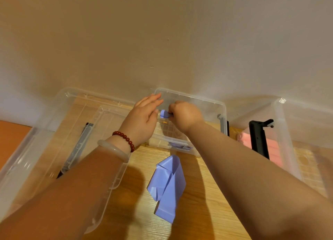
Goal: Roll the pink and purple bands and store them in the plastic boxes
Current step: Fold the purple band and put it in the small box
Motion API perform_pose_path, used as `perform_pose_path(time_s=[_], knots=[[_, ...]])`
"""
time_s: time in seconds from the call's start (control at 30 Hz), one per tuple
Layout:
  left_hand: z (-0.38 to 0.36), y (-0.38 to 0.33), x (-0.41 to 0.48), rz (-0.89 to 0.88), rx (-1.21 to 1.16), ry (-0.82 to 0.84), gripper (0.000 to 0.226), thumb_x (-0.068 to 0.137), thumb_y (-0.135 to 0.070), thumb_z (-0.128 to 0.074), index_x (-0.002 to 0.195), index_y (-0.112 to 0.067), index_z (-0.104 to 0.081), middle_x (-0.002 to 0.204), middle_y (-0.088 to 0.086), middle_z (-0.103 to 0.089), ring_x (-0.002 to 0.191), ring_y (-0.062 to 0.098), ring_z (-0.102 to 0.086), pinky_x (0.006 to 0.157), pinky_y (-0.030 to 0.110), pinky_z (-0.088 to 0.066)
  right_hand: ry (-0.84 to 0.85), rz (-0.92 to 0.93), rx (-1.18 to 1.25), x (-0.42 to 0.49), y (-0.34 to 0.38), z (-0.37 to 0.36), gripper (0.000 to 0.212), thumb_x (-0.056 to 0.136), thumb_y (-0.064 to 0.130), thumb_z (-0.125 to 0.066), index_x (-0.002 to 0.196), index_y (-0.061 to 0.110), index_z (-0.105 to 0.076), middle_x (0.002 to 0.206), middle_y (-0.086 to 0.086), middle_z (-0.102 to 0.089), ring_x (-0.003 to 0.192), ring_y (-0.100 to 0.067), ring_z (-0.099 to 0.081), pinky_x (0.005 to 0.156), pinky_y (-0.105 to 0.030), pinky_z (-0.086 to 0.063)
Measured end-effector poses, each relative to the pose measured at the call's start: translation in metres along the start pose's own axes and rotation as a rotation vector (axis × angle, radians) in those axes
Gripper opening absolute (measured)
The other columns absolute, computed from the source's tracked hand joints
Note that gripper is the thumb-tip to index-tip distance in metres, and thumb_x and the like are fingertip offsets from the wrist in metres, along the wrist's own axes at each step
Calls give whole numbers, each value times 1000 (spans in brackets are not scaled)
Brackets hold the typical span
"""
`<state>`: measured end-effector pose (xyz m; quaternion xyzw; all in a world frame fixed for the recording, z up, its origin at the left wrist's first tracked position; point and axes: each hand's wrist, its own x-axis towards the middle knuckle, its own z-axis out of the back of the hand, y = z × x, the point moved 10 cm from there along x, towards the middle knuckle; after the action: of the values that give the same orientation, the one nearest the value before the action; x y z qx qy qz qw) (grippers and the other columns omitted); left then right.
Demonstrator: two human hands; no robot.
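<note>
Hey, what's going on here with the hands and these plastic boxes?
A person is packing away rolled bands. The right hand pinches a small purple roll over the open middle box, and the left hand is held open just beside it. Another purple band lies loose and unrolled on the table in front of that box. Pink rolls already sit in the right box.

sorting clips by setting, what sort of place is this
Likely a room at home, though that cannot be told for sure: a wooden table stands against a bare painted wall, with clear plastic boxes on it and a purple band lying loose.
</note>
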<state>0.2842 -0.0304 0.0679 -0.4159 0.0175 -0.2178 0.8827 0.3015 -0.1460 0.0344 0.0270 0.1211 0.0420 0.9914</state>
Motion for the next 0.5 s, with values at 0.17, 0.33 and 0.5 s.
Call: perform_pose_path(time_s=[0.17, 0.33, 0.5], knots=[[5, 4, 4, 29, -28, -32, 36, 100, -11, -44, 135, -16, -54, 144, -8, -46, 137, 5, -31, 103, -1, -12, 56, 25, -22, 6, 3, -8, 17, 98, 15, -50, 106, 9, -64, 113, -13, -59, 100, -35, -60, 79, -34, -44], [12, 4, 11, 24, -12, -84, 35, 99, -8, -46, 131, -13, -59, 136, -1, -55, 131, 11, -39, 101, 0, -17, 70, 86, -93, 8, 12, -10, 20, 100, 14, -46, 113, 9, -61, 119, -13, -59, 104, -35, -60, 74, -32, -35], [9, 4, 10, -13, 0, -98, 36, 98, -4, -44, 130, -11, -59, 135, -1, -56, 126, 5, -37, 100, -3, -15, 78, 126, -158, 7, 18, -8, 28, 102, 15, -42, 125, 11, -59, 127, -13, -56, 108, -35, -59, 75, -32, -34]])
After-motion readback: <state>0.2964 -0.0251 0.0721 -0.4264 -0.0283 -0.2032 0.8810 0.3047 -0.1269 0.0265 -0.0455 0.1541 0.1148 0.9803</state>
